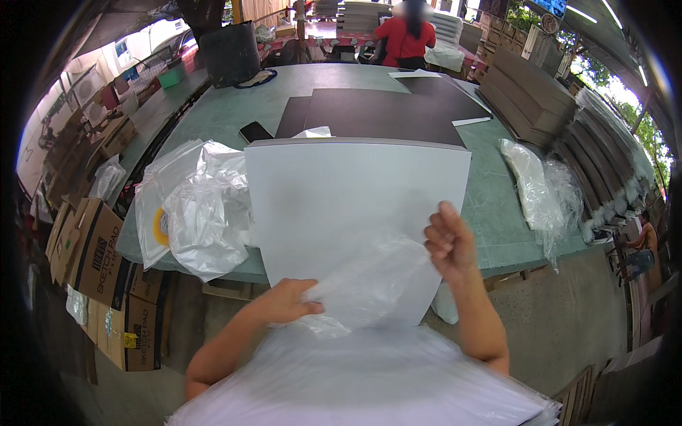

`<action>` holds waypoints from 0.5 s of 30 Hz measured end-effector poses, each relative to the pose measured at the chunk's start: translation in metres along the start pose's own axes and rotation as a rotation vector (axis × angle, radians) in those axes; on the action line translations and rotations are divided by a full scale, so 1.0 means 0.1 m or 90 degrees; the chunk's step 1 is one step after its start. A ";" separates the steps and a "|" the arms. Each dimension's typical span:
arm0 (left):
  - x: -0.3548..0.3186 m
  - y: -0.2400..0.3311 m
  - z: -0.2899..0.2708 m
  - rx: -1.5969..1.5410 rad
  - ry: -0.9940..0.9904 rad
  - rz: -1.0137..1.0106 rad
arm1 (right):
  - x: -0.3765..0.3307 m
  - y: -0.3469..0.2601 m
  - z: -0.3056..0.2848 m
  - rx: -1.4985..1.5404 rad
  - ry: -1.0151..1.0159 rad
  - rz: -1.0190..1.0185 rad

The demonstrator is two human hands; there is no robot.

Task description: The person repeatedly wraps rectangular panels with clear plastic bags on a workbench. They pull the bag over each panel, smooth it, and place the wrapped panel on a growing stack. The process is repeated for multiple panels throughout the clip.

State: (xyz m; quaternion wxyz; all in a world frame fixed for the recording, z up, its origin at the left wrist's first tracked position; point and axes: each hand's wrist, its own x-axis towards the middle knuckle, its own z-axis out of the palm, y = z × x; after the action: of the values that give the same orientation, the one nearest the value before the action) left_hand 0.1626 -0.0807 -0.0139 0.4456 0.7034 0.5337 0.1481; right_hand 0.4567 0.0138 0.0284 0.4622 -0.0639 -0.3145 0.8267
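left hand (288, 302) pinches the clear plastic sleeve (369, 284) at the white board's (348, 206) lower edge; right hand (449, 245), fingers curled, grips the sleeve's right side. best keep the opening taut.

Grey board (355, 192), green table (490, 213)

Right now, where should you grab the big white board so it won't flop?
Probably by its near lower corners, one hand on each side. The big white board is wide, thin and tilted up off the green table. The left hand grips the clear plastic bag at the bottom; the right hand holds the right edge.
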 end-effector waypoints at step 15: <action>-0.21 -0.46 -0.12 -0.300 -0.124 -0.146 | -0.21 0.31 -0.23 -0.490 -0.140 0.346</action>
State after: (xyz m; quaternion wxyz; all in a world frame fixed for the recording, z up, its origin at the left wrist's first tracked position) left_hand 0.1181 -0.0916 -0.0374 0.6600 0.5262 0.5153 0.1482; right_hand 0.4555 -0.0041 -0.0120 0.1360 -0.2223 -0.6165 0.7430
